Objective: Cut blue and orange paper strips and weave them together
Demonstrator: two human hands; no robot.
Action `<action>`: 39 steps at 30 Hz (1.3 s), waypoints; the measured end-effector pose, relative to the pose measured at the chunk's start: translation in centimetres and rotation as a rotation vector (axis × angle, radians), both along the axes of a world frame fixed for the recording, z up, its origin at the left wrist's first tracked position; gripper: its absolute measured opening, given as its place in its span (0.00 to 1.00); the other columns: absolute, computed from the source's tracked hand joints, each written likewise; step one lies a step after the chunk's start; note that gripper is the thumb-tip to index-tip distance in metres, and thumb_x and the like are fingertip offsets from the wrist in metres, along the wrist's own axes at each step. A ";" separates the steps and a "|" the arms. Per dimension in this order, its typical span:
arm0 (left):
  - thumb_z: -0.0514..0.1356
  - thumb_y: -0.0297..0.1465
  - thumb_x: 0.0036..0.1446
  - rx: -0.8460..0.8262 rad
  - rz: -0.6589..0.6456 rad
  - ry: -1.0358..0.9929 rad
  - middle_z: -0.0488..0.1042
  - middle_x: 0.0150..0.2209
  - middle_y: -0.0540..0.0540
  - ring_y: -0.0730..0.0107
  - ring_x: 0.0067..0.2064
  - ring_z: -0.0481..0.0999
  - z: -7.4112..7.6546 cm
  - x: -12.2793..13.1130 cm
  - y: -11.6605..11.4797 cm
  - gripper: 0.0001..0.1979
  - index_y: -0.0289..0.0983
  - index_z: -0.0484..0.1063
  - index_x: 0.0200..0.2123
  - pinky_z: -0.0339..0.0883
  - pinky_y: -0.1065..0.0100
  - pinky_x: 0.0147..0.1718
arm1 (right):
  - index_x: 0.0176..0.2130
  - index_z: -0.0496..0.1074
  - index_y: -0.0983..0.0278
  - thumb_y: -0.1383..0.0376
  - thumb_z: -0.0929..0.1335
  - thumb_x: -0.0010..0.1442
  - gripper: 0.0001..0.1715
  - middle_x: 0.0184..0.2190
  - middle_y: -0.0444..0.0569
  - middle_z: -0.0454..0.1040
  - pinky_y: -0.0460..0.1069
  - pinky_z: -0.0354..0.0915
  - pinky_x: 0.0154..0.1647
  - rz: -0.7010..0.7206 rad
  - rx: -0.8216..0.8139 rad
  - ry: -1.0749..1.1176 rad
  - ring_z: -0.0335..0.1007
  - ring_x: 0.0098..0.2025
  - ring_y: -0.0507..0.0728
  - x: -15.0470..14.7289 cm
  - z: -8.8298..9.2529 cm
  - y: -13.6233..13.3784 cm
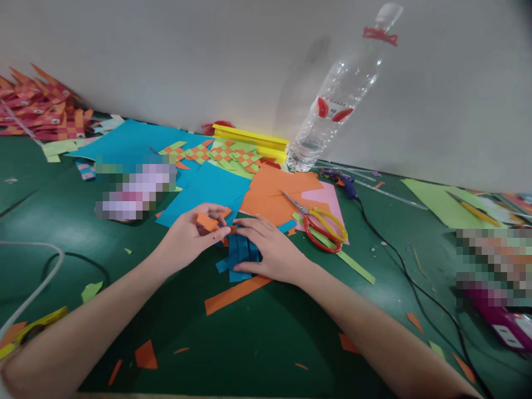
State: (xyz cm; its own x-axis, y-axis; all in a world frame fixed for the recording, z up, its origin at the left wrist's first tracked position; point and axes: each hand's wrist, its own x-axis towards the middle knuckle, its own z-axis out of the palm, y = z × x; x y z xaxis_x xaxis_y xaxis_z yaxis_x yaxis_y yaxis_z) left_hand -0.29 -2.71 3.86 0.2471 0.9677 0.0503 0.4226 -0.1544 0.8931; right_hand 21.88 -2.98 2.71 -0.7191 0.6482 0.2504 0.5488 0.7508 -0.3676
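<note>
Blue paper strips (240, 257) lie side by side on the green table, partly under my right hand (270, 246). My left hand (193, 233) is closed on an orange paper strip (208, 221), which bends up over its fingers. Its thumb and fingertip pinch the strip just above the blue strips. My right hand has its fingers apart, with the fingertips near the same orange strip and the thumb resting on the blue strips. A loose orange strip (235, 295) lies just below them, its right end near my right wrist.
Scissors (324, 221) lie on orange sheets (274, 191) right of my hands. Blue sheets (203, 194), woven paper fish (224, 154) and a tilted plastic bottle (332, 100) are behind. A glue gun (347, 185) with a black cord lies right; paper scraps (146, 354) are scattered in front.
</note>
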 end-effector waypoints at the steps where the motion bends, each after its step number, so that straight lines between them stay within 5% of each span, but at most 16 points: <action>1: 0.62 0.44 0.53 -0.003 0.004 -0.014 0.75 0.45 0.43 0.63 0.37 0.78 0.1 0.1 -0.1 0.22 0.38 0.69 0.48 0.72 0.66 0.34 | 0.56 0.65 0.64 0.47 0.68 0.57 0.35 0.58 0.58 0.67 0.62 0.51 0.64 0.004 0.019 0.026 0.59 0.62 0.61 0.1 0.1 0.0; 8: 0.62 0.44 0.52 0.002 -0.006 -0.045 0.75 0.37 0.46 0.70 0.28 0.75 0.9 0.5 -0.5 0.22 0.37 0.69 0.47 0.71 0.69 0.26 | 0.44 0.73 0.62 0.45 0.73 0.49 0.31 0.40 0.50 0.76 0.56 0.56 0.51 0.021 -0.048 0.032 0.70 0.45 0.60 -0.2 1.2 -0.2; 21: 0.59 0.44 0.55 0.056 -0.038 0.011 0.75 0.38 0.45 0.65 0.35 0.76 1.0 0.4 -0.5 0.22 0.37 0.68 0.47 0.72 0.67 0.30 | 0.42 0.74 0.61 0.50 0.69 0.58 0.19 0.42 0.50 0.77 0.54 0.52 0.49 0.054 -0.065 -0.025 0.70 0.46 0.58 -0.5 0.6 0.0; 30: 0.58 0.44 0.58 0.166 -0.055 0.126 0.75 0.40 0.45 0.61 0.41 0.76 0.8 0.1 -0.6 0.20 0.39 0.69 0.49 0.70 0.66 0.38 | 0.37 0.75 0.64 0.57 0.63 0.66 0.16 0.31 0.48 0.73 0.51 0.57 0.41 0.091 -0.128 -0.057 0.67 0.36 0.54 -0.9 1.4 1.0; 34: 0.57 0.44 0.58 0.248 -0.140 0.205 0.75 0.45 0.43 0.62 0.42 0.76 0.6 -0.2 -0.2 0.19 0.39 0.69 0.47 0.69 0.66 0.39 | 0.37 0.73 0.65 0.58 0.63 0.66 0.14 0.33 0.48 0.70 0.48 0.61 0.36 0.058 -0.230 0.079 0.65 0.34 0.53 -0.9 0.5 1.7; 39: 0.57 0.43 0.59 0.286 -0.273 0.311 0.74 0.37 0.47 0.67 0.34 0.74 0.0 -0.2 -0.2 0.20 0.40 0.66 0.51 0.67 0.68 0.34 | 0.34 0.70 0.64 0.59 0.62 0.66 0.14 0.29 0.46 0.70 0.47 0.58 0.31 -0.009 -0.322 0.101 0.63 0.29 0.51 -0.8 0.3 2.2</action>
State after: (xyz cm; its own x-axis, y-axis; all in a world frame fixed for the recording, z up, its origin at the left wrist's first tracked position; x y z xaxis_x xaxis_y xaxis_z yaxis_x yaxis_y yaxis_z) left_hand -0.53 -2.87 3.81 0.5352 0.8235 0.1880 0.5721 -0.5171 0.6366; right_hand 21.05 -0.74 3.03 -0.6952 0.7117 0.1013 0.5037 0.5828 -0.6376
